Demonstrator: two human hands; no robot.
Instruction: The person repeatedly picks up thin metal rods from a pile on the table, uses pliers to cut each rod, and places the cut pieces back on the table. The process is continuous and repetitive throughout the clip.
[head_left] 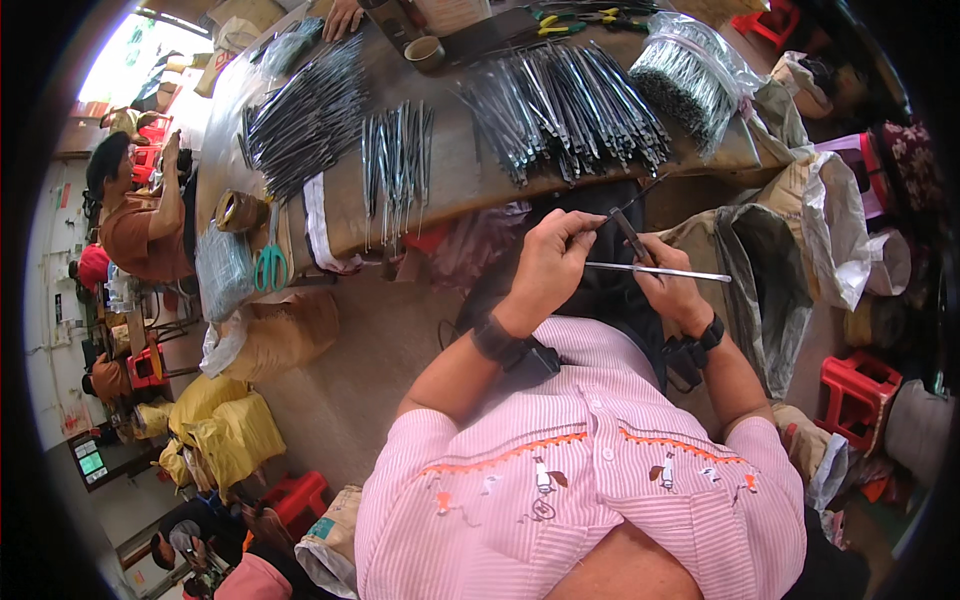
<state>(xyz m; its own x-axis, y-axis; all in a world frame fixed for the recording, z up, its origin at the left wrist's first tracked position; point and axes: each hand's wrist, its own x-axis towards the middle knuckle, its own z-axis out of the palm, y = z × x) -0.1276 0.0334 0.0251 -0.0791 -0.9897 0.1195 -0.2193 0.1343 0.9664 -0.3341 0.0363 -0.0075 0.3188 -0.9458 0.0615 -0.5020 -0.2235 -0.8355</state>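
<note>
In front of my chest, just off the table edge, both hands work close together. My left hand [550,262] is closed, thumb and fingertips pinched, and one end of a thin silver metal rod [690,273] runs into its fingers. What the fingertips pinch is too small to make out. My right hand [672,290] is closed around a dark, narrow bar-shaped tool [628,234] that points up and left toward my left fingertips. The rod crosses over my right fingers and sticks out to the right.
On the table [455,195] lie several piles of thin metal rods [580,110], a plastic-wrapped bundle [692,80], yellow-handled pliers [560,28] and a brown tape roll [240,212]. Teal scissors [270,268] hang at its left edge. Sacks [765,290] and a red stool [858,400] stand right. Other people sit left.
</note>
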